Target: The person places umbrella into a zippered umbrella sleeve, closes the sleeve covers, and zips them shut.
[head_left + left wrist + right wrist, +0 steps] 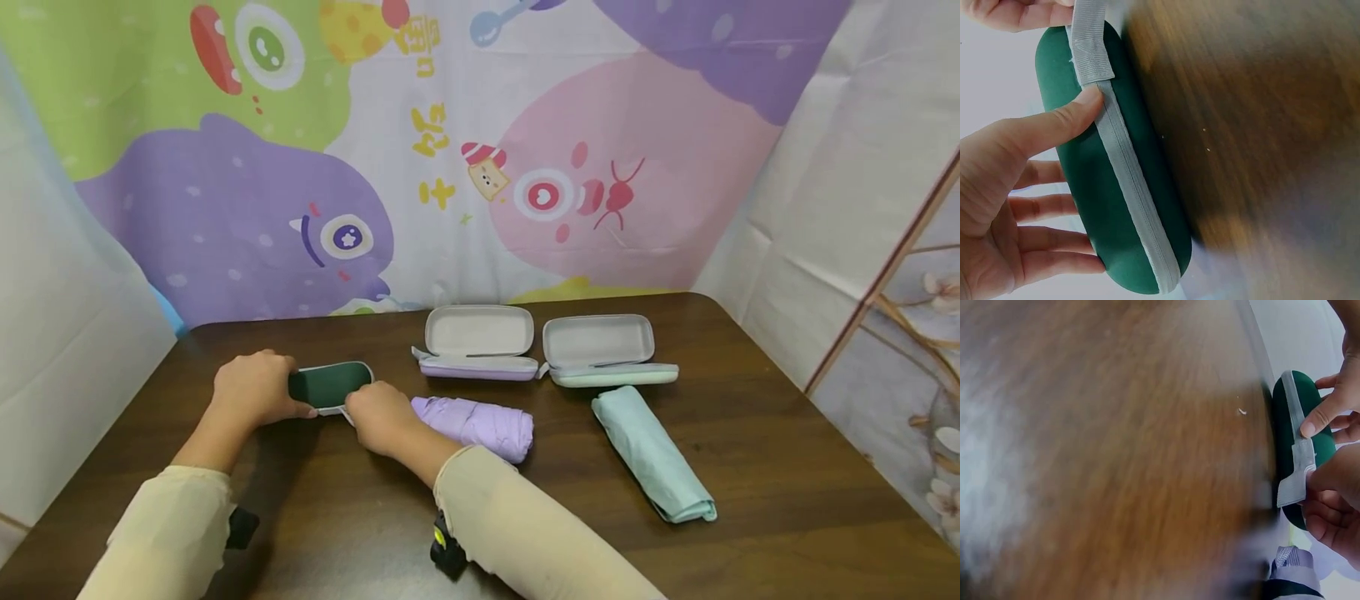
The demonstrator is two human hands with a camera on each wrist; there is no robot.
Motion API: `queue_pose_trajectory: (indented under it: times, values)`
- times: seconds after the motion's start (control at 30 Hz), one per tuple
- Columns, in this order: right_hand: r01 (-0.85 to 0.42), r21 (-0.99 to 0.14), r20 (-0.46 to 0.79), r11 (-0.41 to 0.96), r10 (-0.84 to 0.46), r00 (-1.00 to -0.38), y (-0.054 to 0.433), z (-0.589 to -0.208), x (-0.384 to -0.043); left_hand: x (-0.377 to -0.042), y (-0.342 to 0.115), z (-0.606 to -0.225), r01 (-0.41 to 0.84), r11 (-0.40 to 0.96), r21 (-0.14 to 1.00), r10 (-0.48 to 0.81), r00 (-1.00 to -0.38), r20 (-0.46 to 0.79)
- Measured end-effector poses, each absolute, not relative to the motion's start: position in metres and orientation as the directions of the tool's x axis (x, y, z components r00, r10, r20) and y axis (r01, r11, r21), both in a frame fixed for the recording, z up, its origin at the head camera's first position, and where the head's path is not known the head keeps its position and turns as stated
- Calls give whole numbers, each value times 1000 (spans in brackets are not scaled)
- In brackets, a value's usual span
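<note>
Here, my left hand (257, 388) grips one green zip case (327, 386), right hand (382, 418) its strap (1090, 45).
Head view: long axis sideways, centre-left.

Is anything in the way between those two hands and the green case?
Nothing visible is in the way: the left hand grips the green case directly, and the right hand pinches its gray strap. The purple bundle lies off to the side, not between them.

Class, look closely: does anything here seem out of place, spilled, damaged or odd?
The cartoon curtain looks turned sideways: its pink creature has its mouth beside its eye rather than below. A few pale specks lie on the table near the green case; nothing else looks spilled or damaged.
</note>
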State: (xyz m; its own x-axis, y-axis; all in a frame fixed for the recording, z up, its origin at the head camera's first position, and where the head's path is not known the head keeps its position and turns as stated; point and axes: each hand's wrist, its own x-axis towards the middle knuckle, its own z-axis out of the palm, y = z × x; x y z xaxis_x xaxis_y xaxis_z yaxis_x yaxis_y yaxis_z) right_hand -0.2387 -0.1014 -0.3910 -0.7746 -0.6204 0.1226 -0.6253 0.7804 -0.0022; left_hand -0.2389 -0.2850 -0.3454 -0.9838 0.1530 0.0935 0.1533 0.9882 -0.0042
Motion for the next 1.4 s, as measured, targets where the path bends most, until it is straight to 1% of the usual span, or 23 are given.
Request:
queue_pose_trajectory:
  times: [0.23,0.37,0.6,0.8,0.93,1.1,1.23,1.4]
  values:
    - [-672,35,140,739,-670,-729,-93,-381,-234,-237,-287,-345,145,989,6,144,-985,95]
    - [-700,34,134,713,-697,-704,-86,-375,-234,-236,-290,-344,138,990,9,136,-986,98]
    - [-767,20,92,641,-765,-637,-68,-367,-233,-233,-291,-342,108,994,23,106,-992,74]
    - [-805,41,114,592,-803,-584,-46,-359,-228,-231,-288,-342,100,994,46,97,-993,66]
    - [-813,69,124,578,-814,-568,-30,-357,-225,-231,-284,-343,100,993,66,96,-993,63]
    - [-815,75,129,575,-816,-564,-12,-356,-222,-228,-281,-345,89,990,110,82,-995,63]
    - [-823,96,151,559,-826,-543,1,-355,-220,-227,-280,-346,78,987,143,70,-996,63]
    - [-844,128,240,522,-842,-484,15,-354,-219,-226,-279,-345,81,986,148,74,-996,53]
